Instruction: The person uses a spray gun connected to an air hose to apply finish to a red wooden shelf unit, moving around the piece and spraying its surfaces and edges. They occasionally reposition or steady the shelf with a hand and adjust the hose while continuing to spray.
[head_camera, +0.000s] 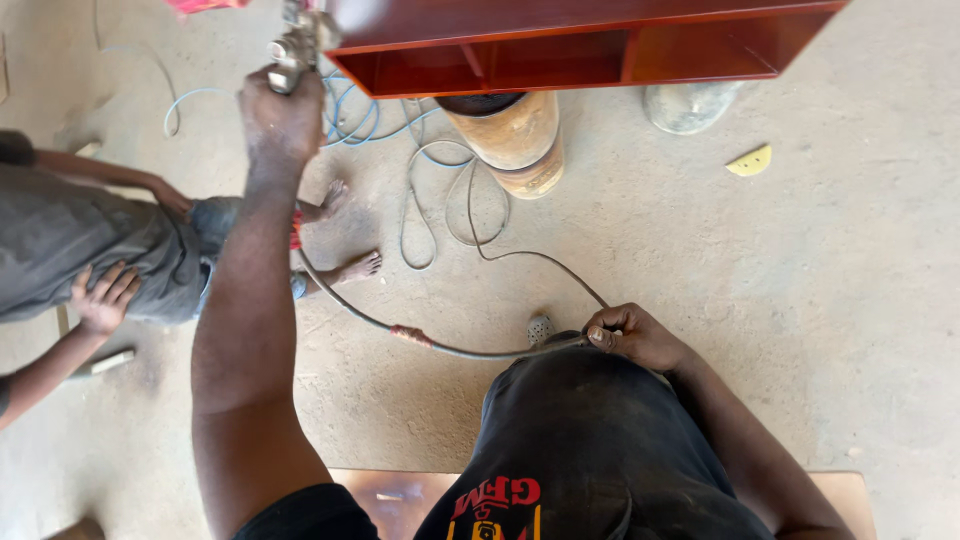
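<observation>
My left hand (278, 112) is raised and closed around a metal spray gun (295, 42), held just left of a red-brown wooden shelf unit (590, 45) at the top. A grey air hose (450, 350) runs from the gun down across the floor to my right hand (632, 335), which grips it near my waist. The hose carries a red taped joint (412, 335).
Another person sits on the dusty concrete floor at left, a hand (103, 295) on their grey clothes and bare feet (350, 265) stretched out. A tan drum (510, 140) stands under the shelf unit. Loose blue and grey cables (430, 200) lie coiled. A brown board (395, 495) lies below.
</observation>
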